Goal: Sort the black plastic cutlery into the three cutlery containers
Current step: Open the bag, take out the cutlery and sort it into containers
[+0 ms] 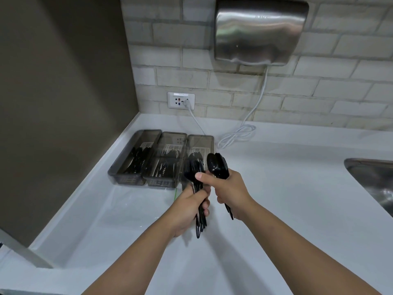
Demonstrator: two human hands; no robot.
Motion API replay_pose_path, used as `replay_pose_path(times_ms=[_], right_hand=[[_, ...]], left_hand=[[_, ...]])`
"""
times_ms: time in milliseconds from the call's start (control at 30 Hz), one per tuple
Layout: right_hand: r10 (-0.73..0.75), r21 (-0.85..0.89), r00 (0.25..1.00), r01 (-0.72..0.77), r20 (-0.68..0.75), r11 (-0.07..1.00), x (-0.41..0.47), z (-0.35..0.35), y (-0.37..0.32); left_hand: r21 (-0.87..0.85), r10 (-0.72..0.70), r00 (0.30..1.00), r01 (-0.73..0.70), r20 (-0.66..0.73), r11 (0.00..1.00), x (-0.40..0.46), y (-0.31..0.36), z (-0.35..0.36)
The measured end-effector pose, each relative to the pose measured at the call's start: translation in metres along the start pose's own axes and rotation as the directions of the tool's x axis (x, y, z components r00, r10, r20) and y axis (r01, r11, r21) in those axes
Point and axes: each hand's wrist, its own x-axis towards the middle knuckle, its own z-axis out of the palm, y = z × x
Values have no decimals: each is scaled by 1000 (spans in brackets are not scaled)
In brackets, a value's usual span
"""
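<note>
Three smoky translucent cutlery containers stand side by side near the back left of the white counter: the left container (136,155), the middle container (164,162) and the right container (201,145). Each holds some black cutlery. My left hand (187,209) grips a bundle of black spoons (194,169) by the handles, bowls pointing up, just in front of the right container. My right hand (228,191) holds a second bunch of black spoons (218,165), and its thumb touches the left bundle.
A clear plastic bag (131,207) lies flat on the counter before the containers. A coiled white cable (236,135) lies behind them, running to a wall socket (180,100) and a steel hand dryer (260,30). A steel sink (374,179) sits at the right.
</note>
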Motion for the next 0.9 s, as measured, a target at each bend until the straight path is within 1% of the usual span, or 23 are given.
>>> replay_pose_path(times_ms=[67, 100, 200, 300, 400, 500, 567, 667, 900], right_hand=[[17, 11, 1000, -17, 15, 1000, 1, -1, 0], [25, 17, 999, -25, 23, 1000, 1, -2, 0], [47, 87, 996, -54, 81, 995, 2, -3, -2], [55, 148, 989, -75, 134, 986, 2, -2, -5], [51, 163, 994, -66, 94, 984, 1, 3, -5], [56, 165, 998, -58, 13, 985, 2, 9, -4], [55, 162, 998, -51, -22, 985, 2, 11, -4], [40, 147, 999, -37, -20, 988, 2, 12, -1], [43, 176, 999, -47, 24, 983, -3, 13, -2]], left_hand=[[-8, -3, 1000, 3, 18, 1000, -2, 3, -2], [-41, -5, 1000, 6, 29, 999, -3, 5, -3], [-195, -30, 998, 39, 49, 980, -4, 11, -5], [-302, -44, 998, 56, 48, 952, -6, 16, -8], [-364, -18, 999, 31, 39, 931, -7, 17, -10], [-376, -39, 999, 25, -29, 926, -6, 12, -11], [-346, -39, 998, 19, -51, 938, -6, 8, -12], [-294, -22, 998, 4, -58, 956, -7, 5, -10], [-253, 24, 997, -43, -74, 966, -10, 3, -9]])
